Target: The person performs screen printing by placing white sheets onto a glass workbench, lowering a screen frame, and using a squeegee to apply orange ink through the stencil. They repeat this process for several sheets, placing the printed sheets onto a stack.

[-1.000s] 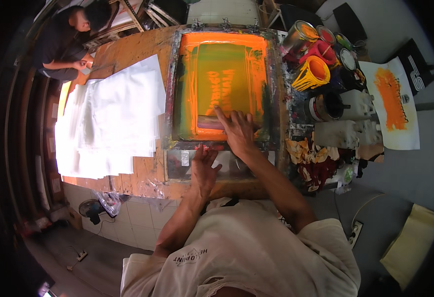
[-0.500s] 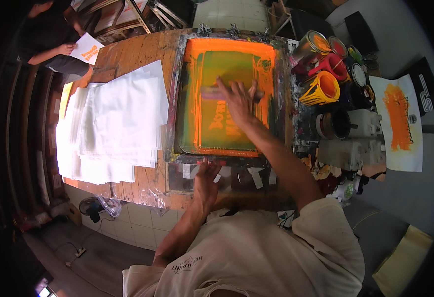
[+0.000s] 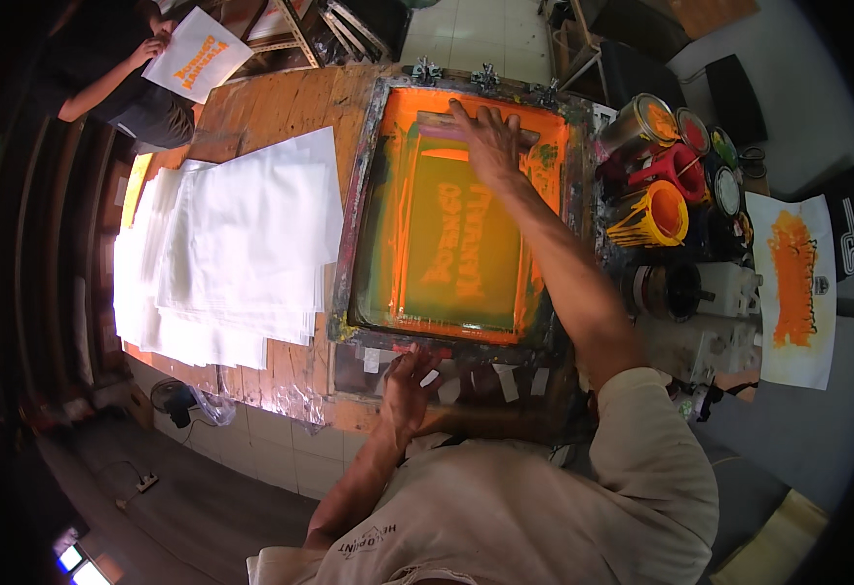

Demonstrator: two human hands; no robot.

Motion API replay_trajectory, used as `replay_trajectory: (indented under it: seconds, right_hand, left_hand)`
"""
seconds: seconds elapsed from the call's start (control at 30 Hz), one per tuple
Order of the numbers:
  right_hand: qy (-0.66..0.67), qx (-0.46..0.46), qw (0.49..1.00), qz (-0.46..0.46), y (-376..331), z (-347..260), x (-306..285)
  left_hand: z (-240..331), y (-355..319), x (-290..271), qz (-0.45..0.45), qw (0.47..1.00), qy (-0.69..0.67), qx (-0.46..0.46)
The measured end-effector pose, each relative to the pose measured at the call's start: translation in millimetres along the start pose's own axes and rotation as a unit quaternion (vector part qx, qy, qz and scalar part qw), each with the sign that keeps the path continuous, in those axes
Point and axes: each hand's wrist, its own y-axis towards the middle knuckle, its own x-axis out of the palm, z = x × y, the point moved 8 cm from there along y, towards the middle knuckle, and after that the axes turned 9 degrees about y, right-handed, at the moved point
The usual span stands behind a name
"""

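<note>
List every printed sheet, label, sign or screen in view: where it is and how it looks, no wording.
Screen-printing frame: centre of bench, rectangular, orange ink around a green stencil, right hand on the squeegee at its far end.
Printed sheet: top left, white with orange print, held by another person.
Test sheet: right, white with an orange smear.
Dark board: far right, white mark.

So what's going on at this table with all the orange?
A person is screen printing. Their right hand presses a squeegee at the far end of the framed screen, which is flooded with orange ink. Their left hand rests on the frame's near edge. A stack of white sheets lies to the left, open ink cans to the right. At the far corner, another person holds up a printed sheet.
</note>
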Motion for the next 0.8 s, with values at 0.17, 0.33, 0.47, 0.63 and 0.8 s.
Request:
replay_trajectory:
  seconds: [0.17, 0.33, 0.47, 0.63, 0.8]
  right_hand:
    - [0.050, -0.057, 0.997, 0.006, -71, -56, -17]
    - [0.058, -0.048, 0.997, -0.026, -190, -132, -99]
    - [0.071, -0.032, 0.997, 0.026, -227, -173, -166]
    - [0.048, -0.052, 0.993, 0.092, -176, -167, -232]
    - [0.066, -0.115, 0.974, 0.182, -91, -139, -296]
  left_hand:
    - [15, -8, 1, -0.022, 0.999, 0.013, 0.040]
    - [42, -25, 20, -0.055, 0.995, 0.025, 0.081]
    - [68, -41, 33, -0.101, 0.986, -0.009, 0.133]
    - [141, -84, 85, -0.209, 0.946, -0.052, 0.241]
    - [221, -28, 99, -0.156, 0.899, 0.148, 0.383]
